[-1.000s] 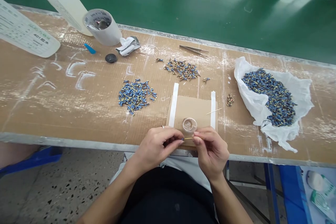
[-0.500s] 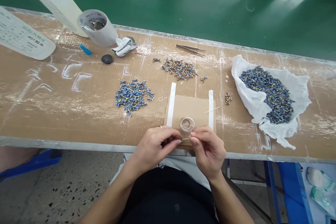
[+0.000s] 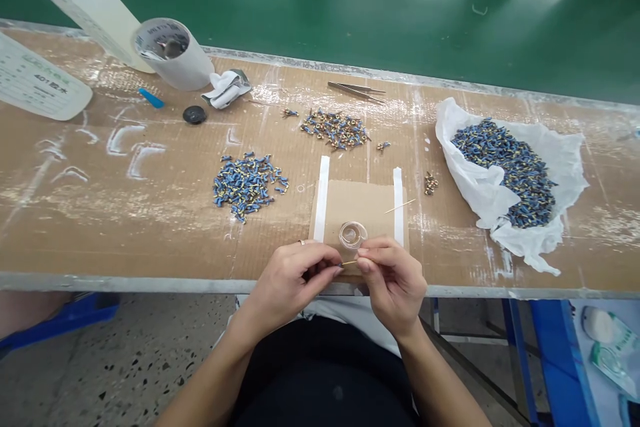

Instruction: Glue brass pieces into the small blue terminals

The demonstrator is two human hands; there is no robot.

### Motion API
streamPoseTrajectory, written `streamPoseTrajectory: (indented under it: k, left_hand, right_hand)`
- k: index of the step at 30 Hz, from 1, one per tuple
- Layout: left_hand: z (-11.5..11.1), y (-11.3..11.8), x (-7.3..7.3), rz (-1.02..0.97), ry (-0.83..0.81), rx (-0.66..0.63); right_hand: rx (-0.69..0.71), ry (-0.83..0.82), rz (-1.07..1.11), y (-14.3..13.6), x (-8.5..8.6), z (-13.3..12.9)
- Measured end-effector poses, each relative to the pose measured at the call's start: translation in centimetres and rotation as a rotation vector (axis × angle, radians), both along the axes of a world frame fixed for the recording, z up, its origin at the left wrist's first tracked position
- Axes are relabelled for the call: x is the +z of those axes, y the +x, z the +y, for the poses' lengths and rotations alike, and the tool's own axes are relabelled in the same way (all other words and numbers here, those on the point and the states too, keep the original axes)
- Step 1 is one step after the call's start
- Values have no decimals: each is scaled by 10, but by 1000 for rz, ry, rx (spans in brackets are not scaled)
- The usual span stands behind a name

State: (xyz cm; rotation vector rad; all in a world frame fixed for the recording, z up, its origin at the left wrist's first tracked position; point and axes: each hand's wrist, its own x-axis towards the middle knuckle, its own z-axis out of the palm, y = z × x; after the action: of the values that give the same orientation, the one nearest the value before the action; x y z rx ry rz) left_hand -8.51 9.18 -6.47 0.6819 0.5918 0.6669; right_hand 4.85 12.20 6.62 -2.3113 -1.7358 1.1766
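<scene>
Fingertips of both hands have drawn slightly closer together since the earliest frame, leaving a shorter stretch of stick showing between them; the whole bench has also slid a little to the left in view, which looks like the camera turning.

The left hand has thumb and forefinger pinched on a small dark-blue piece, mostly hidden by the fingers; the right hand pinches a thin stick by its right end, the grip narrow.

The stick's long axis runs roughly left to right, its left end at or very near the blue piece; whether the two touch is too small to tell; the right hand, holding the stick, is nearer its right end, the left hand nearer its left end. Both things are at the near edge of the bench, just on the near side of a clear cup, over a cardboard square with white tape along its left and right sides.

The stick looks slim, straight and yellowish; the blue piece shows only as a dark speck; a paler loose stick lies across the right tape strip, and a heap of blue-and-yellow pieces lies farther off to the left.
</scene>
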Motion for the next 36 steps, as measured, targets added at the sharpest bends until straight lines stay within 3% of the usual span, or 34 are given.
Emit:
streamPoseTrajectory:
  k: [8,15,19,25,28,30,32,36]
  left_hand:
    - [2,-1,1,-2,-1,-21]
    - [-4,-2,-2,-24,-40,-18]
    - [-4,-5,-5,-48,-82,-22]
    - [-7,-7,-11,-95,-169,-32]
    - [-12,-7,-14,-104,-198,-31]
    - [-14,-7,-17,-110,-210,-33]
    - [-16,-8,-18,-109,-209,-40]
    - [-19,-10,-20,-104,-198,-43]
  right_hand:
    - [-15,-16,50,-1,-2,2]
    - [-189,111,-61,4,0,6]
    - [-96,142,-186,6,-2,14]
    - [29,-25,-256,6,-9,14]
    - [-5,-63,-227,9,-9,16]
    - [13,-41,-236,17,-7,27]
    - [158,-48,-302,30,-9,49]
    - [307,-167,-396,65,-29,103]
